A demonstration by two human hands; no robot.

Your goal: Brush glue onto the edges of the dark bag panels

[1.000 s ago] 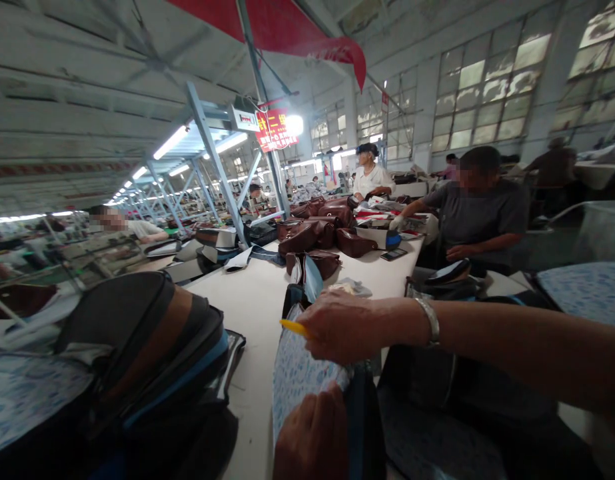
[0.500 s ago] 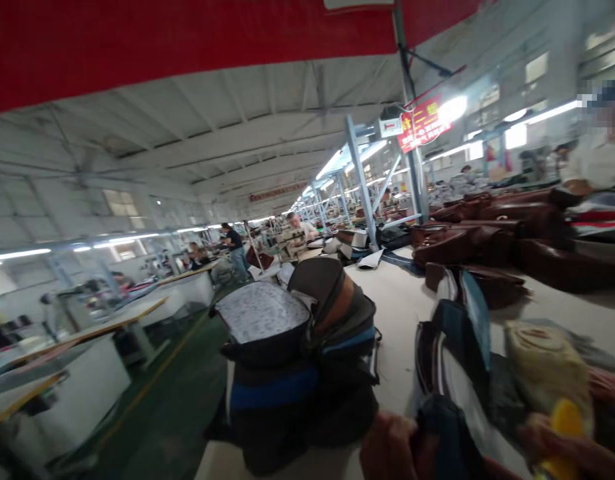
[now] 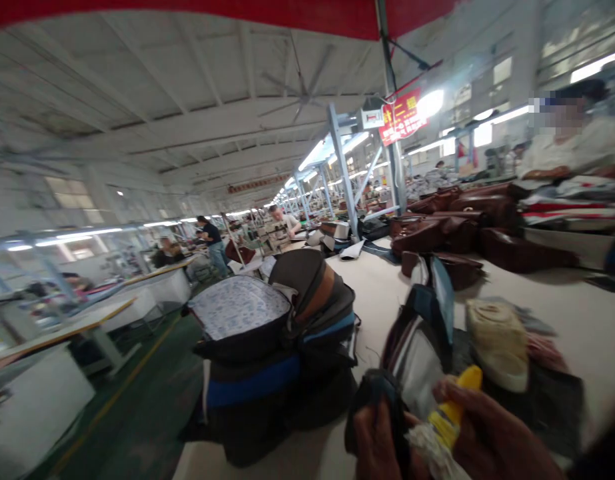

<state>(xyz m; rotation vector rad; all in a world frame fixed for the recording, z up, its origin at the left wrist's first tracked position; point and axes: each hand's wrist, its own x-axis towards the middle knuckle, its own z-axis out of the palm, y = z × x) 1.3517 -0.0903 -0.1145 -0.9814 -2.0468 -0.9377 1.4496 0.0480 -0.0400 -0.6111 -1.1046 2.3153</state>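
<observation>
Near the bottom edge my left hand point(image 3: 374, 433) is closed on a dark fabric bag piece point(image 3: 380, 390), its fingers curled over the front. Beside it, my right hand point(image 3: 487, 417) grips a yellow tool point(image 3: 454, 407) whose exact kind I cannot make out. Whitish, ragged cloth point(image 3: 430, 447) hangs around the tool's lower end, close to my left hand. Just beyond both hands, sewn fabric pieces point(image 3: 422, 353) with white lining and blue panels stand on the pale table point(image 3: 357, 293). A worn beige block-like object point(image 3: 497, 340) lies beyond my right hand on dark cloth.
A tall stack of dark bag pieces point(image 3: 252, 380) stands at the table's left edge. Brown leather bags point(image 3: 437, 227) are heaped farther back by a metal post point(image 3: 397, 173). A co-worker point(image 3: 567, 147) is across the table at right. A green aisle point(image 3: 127, 400) runs left.
The view has shifted, so the stack and bags sit farther left. My right hand has come closer to my left with the yellow tool. The fabric piece in my left hand is raised.
</observation>
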